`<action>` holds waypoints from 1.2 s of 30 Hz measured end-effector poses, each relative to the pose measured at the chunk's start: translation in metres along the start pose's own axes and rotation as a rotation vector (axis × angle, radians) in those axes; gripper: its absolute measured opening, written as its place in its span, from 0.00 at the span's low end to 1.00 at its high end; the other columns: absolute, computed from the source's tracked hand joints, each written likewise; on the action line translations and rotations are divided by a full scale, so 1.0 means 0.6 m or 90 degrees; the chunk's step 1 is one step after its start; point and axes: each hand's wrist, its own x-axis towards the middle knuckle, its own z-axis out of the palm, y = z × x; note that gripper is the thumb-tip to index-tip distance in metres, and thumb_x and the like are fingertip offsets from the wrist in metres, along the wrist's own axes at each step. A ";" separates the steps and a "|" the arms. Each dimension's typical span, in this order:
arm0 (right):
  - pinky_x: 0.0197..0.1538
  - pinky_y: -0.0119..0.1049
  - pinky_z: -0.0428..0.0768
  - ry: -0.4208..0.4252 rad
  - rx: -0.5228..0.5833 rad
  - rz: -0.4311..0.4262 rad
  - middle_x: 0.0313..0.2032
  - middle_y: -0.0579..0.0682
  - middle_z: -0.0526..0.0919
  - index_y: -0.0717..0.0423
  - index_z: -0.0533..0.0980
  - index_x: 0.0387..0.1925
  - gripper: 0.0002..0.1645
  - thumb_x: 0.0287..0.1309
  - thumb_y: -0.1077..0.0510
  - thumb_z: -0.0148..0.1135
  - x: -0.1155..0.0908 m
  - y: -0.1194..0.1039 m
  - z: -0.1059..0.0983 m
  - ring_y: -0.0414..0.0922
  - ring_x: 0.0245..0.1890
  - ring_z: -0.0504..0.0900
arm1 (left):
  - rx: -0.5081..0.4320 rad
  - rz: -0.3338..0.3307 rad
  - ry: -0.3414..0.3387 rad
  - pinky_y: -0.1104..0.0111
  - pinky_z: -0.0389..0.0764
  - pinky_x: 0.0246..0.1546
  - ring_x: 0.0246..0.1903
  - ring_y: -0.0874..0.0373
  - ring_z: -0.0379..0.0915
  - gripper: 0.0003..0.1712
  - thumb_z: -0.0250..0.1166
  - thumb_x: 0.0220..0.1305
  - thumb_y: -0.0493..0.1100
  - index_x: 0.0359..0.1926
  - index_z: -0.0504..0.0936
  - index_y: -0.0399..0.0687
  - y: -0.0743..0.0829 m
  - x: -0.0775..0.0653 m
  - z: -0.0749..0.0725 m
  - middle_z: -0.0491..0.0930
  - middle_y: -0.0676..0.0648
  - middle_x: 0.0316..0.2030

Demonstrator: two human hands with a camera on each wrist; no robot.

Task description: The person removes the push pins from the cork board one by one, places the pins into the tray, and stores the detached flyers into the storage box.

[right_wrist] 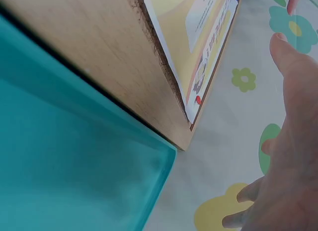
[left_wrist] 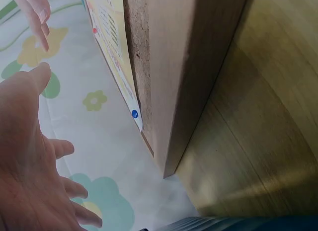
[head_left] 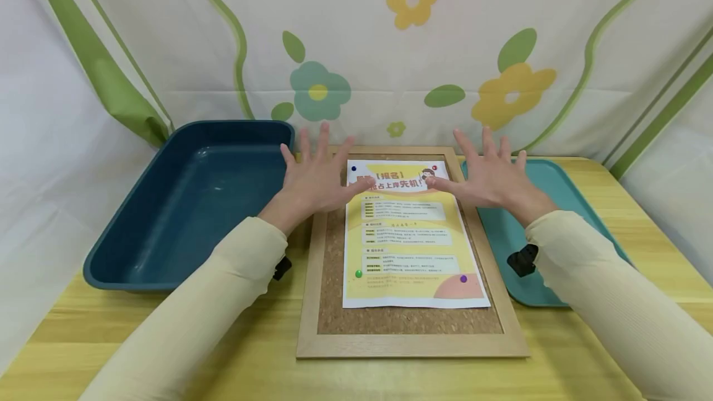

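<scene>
A wood-framed cork board [head_left: 412, 346] lies on the table with a yellow and white printed poster [head_left: 412, 252] on it. Push pins sit at the poster's corners: blue [head_left: 353, 168], red [head_left: 434, 168], green [head_left: 359, 273] and purple [head_left: 463, 279]. My left hand [head_left: 317, 181] hovers over the board's upper left side, fingers spread, holding nothing. Across from it, my right hand [head_left: 492, 178] is held above the upper right side, also spread and bare. Both thumbs point inward over the poster's heading. The wrist views show each hand raised away from the board.
Left of the board stands a deep dark blue basin [head_left: 189, 203]. A shallow teal tray [head_left: 562, 203] lies close along the right side. Behind everything hangs a white curtain [head_left: 367, 30] with flowers and leaves. The wooden table [head_left: 250, 351] runs beneath.
</scene>
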 end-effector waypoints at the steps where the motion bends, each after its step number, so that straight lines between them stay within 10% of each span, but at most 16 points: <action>1: 0.68 0.88 0.33 -0.001 0.001 0.000 0.83 0.69 0.21 0.32 0.29 0.86 0.75 0.52 0.06 0.47 0.000 -0.001 0.000 0.83 0.79 0.28 | 0.000 0.001 -0.001 0.25 0.29 0.75 0.83 0.29 0.14 0.58 0.46 0.66 0.86 0.87 0.39 0.72 -0.001 -0.001 0.000 0.22 0.41 0.86; 22: 0.73 0.81 0.44 0.077 0.048 -0.052 0.84 0.69 0.39 0.38 0.40 0.88 0.70 0.57 0.13 0.56 0.010 -0.014 -0.009 0.78 0.80 0.43 | 0.012 0.037 -0.045 0.31 0.37 0.80 0.84 0.31 0.20 0.57 0.55 0.68 0.80 0.87 0.41 0.70 0.006 -0.029 -0.008 0.28 0.40 0.87; 36: 0.76 0.75 0.55 0.065 0.168 -0.087 0.84 0.67 0.49 0.46 0.42 0.87 0.62 0.68 0.26 0.60 0.035 -0.045 -0.004 0.70 0.82 0.50 | 0.031 0.133 -0.101 0.34 0.52 0.80 0.86 0.35 0.26 0.52 0.56 0.74 0.75 0.87 0.43 0.70 0.020 -0.055 -0.017 0.36 0.42 0.87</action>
